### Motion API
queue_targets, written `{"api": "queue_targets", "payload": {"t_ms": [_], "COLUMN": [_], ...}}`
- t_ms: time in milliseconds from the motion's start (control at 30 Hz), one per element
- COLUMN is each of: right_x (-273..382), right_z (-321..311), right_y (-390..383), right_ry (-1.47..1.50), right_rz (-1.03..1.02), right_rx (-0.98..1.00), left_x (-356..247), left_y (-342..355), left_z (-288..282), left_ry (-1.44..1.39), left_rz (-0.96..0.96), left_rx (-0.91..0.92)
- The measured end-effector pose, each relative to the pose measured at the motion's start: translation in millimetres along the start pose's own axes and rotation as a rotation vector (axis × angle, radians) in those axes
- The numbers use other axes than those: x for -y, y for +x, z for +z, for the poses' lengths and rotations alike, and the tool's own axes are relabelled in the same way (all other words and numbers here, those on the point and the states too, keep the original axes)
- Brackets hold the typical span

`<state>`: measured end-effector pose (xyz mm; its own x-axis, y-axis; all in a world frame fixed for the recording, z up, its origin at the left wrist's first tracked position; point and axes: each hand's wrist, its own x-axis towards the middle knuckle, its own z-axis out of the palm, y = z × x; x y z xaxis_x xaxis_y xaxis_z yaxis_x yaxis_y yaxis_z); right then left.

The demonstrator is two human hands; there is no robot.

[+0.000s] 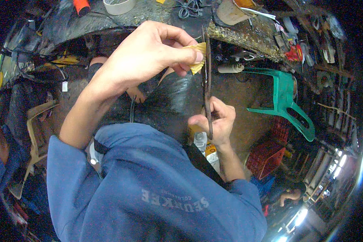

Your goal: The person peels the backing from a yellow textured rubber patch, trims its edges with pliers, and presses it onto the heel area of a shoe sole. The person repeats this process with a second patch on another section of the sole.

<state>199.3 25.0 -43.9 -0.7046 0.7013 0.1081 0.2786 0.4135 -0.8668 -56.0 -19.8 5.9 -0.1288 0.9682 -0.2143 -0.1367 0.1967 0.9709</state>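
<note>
My left hand (149, 52) is raised in front of me and pinches a small folded yellow piece, maybe sandpaper or cloth (197, 54), pressed against a long thin dark strip (207, 80). The strip runs almost vertically. My right hand (215, 121) grips the strip's lower end with closed fingers. Beneath both hands lies my dark trouser leg (169, 101) and the blue shirt (149, 181) I wear.
A cluttered workbench (246, 36) curves across the top with a roll of tape (119, 6), an orange tool (81, 6) and cables. A green plastic chair (288, 97) lies tipped at right above a red crate (266, 159). Small bottles (201, 141) stand below my right hand.
</note>
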Motion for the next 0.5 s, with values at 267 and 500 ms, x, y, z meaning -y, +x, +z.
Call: {"api": "queue_targets", "payload": {"t_ms": [267, 500], "right_x": [-4.6, -5.1], "right_z": [-3.9, -6.2], "right_y": [-2.7, -3.6], "right_ry": [-0.001, 0.149], "right_rz": [0.014, 0.096], "right_rx": [0.026, 0.033], "left_x": [-1.5, -7.0], "left_y": [5.9, 12.7], "left_z": [1.0, 4.4], "left_ry": [0.020, 0.064], "left_rz": [-0.015, -0.036], "left_rx": [0.037, 0.099]}}
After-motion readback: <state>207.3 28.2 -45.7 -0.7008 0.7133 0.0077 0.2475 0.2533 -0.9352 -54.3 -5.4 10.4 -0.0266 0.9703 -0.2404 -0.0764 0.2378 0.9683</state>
